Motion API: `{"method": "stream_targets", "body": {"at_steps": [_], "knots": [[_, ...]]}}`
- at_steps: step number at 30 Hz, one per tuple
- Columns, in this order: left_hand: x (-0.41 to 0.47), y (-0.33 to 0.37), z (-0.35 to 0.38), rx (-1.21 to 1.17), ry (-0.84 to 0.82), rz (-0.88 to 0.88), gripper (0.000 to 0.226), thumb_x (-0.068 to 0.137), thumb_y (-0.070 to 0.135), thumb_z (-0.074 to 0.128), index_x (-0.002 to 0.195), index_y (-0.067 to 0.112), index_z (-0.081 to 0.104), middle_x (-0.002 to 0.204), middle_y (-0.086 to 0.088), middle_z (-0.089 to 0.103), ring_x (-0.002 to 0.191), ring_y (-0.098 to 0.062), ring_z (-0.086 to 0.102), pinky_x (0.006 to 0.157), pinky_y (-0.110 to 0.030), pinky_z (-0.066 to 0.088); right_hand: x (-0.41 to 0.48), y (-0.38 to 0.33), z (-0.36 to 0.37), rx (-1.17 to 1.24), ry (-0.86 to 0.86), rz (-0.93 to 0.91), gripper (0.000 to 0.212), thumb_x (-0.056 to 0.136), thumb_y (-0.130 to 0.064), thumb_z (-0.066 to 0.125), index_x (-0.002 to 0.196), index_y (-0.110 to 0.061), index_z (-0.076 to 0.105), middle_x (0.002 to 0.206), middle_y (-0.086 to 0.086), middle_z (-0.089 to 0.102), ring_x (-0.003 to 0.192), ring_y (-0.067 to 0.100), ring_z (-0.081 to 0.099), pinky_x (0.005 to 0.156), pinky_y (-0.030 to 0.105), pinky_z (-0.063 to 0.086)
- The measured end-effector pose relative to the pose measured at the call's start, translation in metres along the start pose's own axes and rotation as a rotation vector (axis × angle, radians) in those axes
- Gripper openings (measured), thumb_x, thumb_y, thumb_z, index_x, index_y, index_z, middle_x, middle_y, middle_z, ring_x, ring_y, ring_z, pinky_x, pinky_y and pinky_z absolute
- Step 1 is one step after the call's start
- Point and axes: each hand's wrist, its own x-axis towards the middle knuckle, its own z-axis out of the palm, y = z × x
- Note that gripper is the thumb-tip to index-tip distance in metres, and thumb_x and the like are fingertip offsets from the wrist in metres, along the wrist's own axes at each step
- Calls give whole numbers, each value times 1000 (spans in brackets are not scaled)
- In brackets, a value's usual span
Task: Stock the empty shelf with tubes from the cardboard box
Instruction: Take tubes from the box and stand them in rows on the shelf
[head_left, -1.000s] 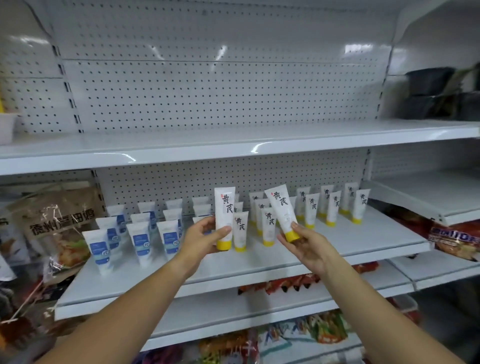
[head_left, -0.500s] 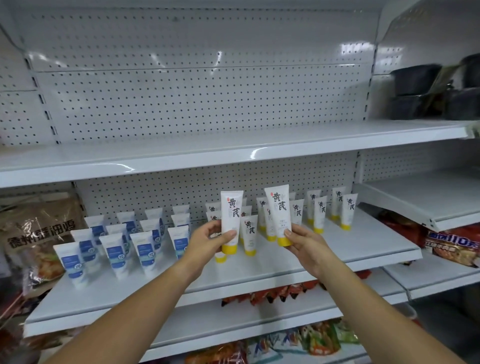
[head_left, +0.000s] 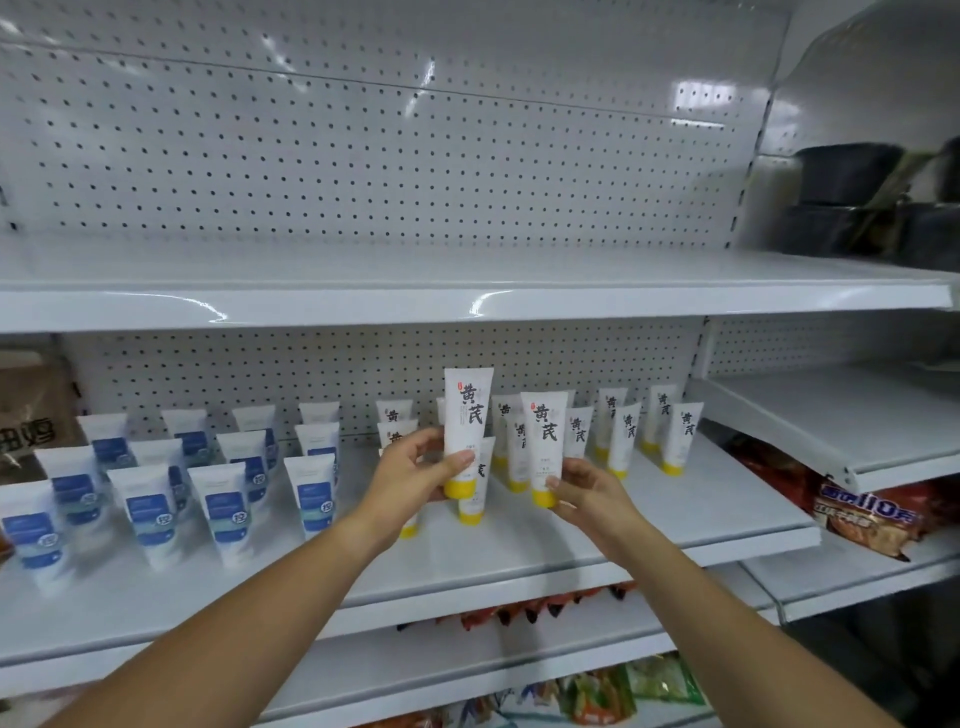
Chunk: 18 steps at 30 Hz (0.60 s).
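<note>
Tubes held cap-down in both your hands, at the middle shelf.
Your left hand (head_left: 415, 478) curls thumb and fingers round the lower end of a white tube (head_left: 466, 415), just above its yellow cap, and holds it upright in front of the standing rows. Your right hand (head_left: 592, 496) pinches a second tube (head_left: 543, 436) at its cap, upright and lower. Your fingers hide whether that cap touches the shelf (head_left: 519, 551). Your left hand also covers parts of several yellow-capped tubes (head_left: 678, 439) standing behind it. Blue-labelled tubes (head_left: 223, 509) stand in rows on the shelf's left half. The upper shelf (head_left: 467, 291) juts out above. Snack packets (head_left: 862, 512) lie to the right, blurred dark tubs (head_left: 847, 171) sit top right, and a brown bag (head_left: 31, 410) is cut off at the left edge.
</note>
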Motion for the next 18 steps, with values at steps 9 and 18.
{"method": "stream_targets", "body": {"at_steps": [9, 18], "knots": [[22, -23, 14, -8, 9, 0, 31, 86, 10, 74, 116, 13, 69, 112, -5, 73, 101, -24, 72, 78, -33, 60, 41, 30, -13, -198, 33, -59, 23, 87, -4, 69, 109, -12, 68, 108, 11, 72, 103, 28, 68, 96, 45, 53], [25, -40, 46, -32, 119, -47, 32, 87, 10, 73, 118, 13, 67, 113, -7, 74, 102, -26, 71, 88, -43, 58, 75, 47, -31, -200, -100, -66, 29, 86, -1, 69, 114, -8, 68, 107, 5, 74, 100, 17, 69, 78, 18, 52]]}}
